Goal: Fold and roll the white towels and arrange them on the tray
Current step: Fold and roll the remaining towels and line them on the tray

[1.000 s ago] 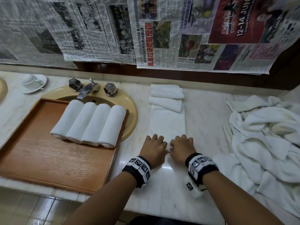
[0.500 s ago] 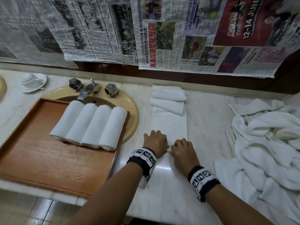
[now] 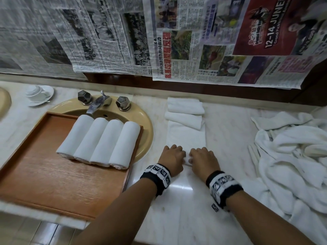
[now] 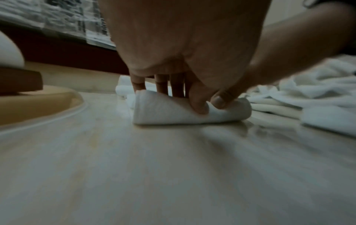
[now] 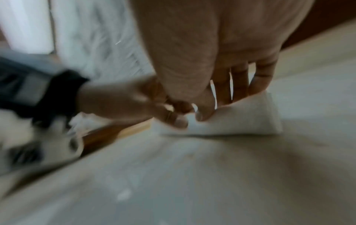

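Observation:
A white towel (image 3: 186,137), folded into a long strip, lies on the marble counter (image 3: 230,138). Its near end is wound into a small roll (image 4: 173,112), also seen in the right wrist view (image 5: 240,120). My left hand (image 3: 172,159) and right hand (image 3: 203,160) sit side by side on the roll. On each, the fingers curl over the top and the thumb tucks in at the near side. The wooden tray (image 3: 44,174) to the left carries several rolled white towels (image 3: 99,140) in a row.
Two folded towels (image 3: 184,107) lie at the far end of the strip. A heap of loose white towels (image 3: 292,156) covers the counter on the right. The tray rests partly over a yellow sink (image 3: 146,131) with a tap (image 3: 99,103). A cup and saucer (image 3: 39,92) stand far left.
Both hands have crept a little forward along the strip, winding its near end. The roll now shows between them, and the flat part is slightly shorter.

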`<state>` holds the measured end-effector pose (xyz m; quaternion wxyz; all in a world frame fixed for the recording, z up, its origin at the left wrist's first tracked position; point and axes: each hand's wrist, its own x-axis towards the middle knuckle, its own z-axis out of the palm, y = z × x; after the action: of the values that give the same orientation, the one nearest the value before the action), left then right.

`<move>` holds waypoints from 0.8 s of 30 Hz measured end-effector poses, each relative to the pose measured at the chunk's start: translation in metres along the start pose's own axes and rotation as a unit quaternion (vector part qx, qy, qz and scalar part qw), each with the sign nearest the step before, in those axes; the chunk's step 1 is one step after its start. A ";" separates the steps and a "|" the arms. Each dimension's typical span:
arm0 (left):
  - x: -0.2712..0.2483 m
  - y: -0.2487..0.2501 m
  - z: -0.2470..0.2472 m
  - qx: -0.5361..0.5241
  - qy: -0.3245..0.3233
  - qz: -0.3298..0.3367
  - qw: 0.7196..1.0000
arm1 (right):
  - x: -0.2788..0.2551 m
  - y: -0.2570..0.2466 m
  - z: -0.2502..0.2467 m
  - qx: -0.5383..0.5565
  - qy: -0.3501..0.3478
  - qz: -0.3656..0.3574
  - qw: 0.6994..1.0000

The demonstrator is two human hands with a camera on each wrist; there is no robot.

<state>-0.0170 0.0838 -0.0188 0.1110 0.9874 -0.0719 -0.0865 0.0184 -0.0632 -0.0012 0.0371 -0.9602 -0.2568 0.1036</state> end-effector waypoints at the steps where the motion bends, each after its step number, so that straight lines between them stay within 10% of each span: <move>1: 0.004 -0.001 -0.003 -0.019 -0.009 -0.012 1.000 | -0.007 -0.003 0.005 -0.033 0.017 -0.023 0.999; 8: 0.019 -0.004 -0.013 -0.127 -0.032 -0.107 0.986 | -0.018 -0.006 0.018 -0.066 0.065 -0.051 0.994; 13: -0.011 0.008 0.000 -0.025 0.062 -0.050 0.997 | -0.011 -0.007 -0.001 -0.091 -0.060 -0.058 0.992; 19: -0.053 0.013 0.023 0.031 0.022 0.047 0.998 | -0.025 -0.004 -0.014 0.094 -0.237 -0.021 0.967; 24: -0.055 0.016 0.009 0.007 -0.034 0.007 0.999 | -0.062 -0.011 0.012 0.052 -0.035 -0.052 0.997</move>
<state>-0.0745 0.0755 -0.0155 0.1020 0.9842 -0.0834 -0.1186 -0.0424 -0.0843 0.0001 0.0830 -0.9383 -0.3014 0.1478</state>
